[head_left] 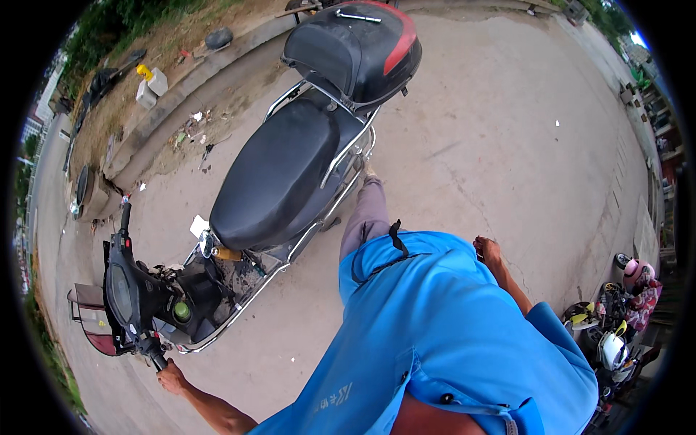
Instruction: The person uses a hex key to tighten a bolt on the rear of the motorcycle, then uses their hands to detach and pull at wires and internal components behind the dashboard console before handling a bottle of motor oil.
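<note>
A black scooter (279, 170) stands on my left, its handlebars toward the lower left and a black top case (326, 51) with red trim at the far end. My left hand (172, 377) is wrapped around the near handlebar grip (156, 355). Away from the scooter, my right hand (489, 251) hangs beside my blue jacket (435, 304), fingers curled; anything inside them is hidden. A metal ratchet wrench (359, 16) lies on the top case. My foot (369, 168) is by the scooter's side, near the chrome rail. An amber bottle (226, 254) sits in front of the seat.
A concrete kerb (196, 80) runs along the far left, with white jugs (152, 88) and a yellow bottle (144, 72) beyond it. Litter (194, 130) lies near the kerb. More parked two-wheelers (612, 326) stand at the right edge.
</note>
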`<state>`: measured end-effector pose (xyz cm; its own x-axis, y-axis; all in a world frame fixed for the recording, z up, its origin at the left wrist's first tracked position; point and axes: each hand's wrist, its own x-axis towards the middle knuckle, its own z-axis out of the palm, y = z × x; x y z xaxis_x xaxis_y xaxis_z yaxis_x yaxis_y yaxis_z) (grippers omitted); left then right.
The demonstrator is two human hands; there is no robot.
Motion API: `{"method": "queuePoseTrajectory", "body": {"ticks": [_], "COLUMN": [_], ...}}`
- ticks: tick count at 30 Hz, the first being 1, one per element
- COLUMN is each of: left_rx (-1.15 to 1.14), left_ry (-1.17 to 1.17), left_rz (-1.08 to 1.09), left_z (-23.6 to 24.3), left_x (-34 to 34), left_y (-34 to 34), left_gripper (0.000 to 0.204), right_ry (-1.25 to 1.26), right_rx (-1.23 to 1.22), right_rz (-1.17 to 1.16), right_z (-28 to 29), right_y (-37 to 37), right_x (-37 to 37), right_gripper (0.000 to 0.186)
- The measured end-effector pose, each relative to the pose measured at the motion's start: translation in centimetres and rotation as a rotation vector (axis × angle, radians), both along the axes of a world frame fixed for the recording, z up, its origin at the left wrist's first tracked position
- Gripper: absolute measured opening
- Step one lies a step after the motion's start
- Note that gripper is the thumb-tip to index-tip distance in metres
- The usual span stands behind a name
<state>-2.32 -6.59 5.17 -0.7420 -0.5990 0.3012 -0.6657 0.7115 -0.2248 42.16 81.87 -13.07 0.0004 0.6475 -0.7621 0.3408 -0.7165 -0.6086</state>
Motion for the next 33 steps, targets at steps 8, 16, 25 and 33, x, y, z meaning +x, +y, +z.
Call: {"method": "queuePoseTrajectory", "body": {"ticks": [8,16,25,33], "left_rx": [-0.084,-0.097,-0.135,-0.009], "left_ry": [-0.065,0.036,0.091,0.033], "left_rz": [-0.063,-0.105,-0.019,-0.015], "left_z": [1.0,-0.3,0.8,0.4], "left_x": [1.0,0.2,1.3,0.4], "left_y": [-0.5,0.5,2.2,-0.4], "left_gripper": [0.055,0.043,0.061,0.058], "right_ry": [0.032,-0.047,0.055,-0.025], "right_rx": [0.015,0.416,0.046,0.051], "right_rz": [0.166,0.619,0.155,0.251], "right_z": [-0.7,-10.7,-1.5,-1.2], "right_y": [-0.9,1.1,-0.2,0.9], "right_x": [-0.2,9.5,3.8,-1.3], "right_gripper": [0.017,0.019,0.016,0.016]}}
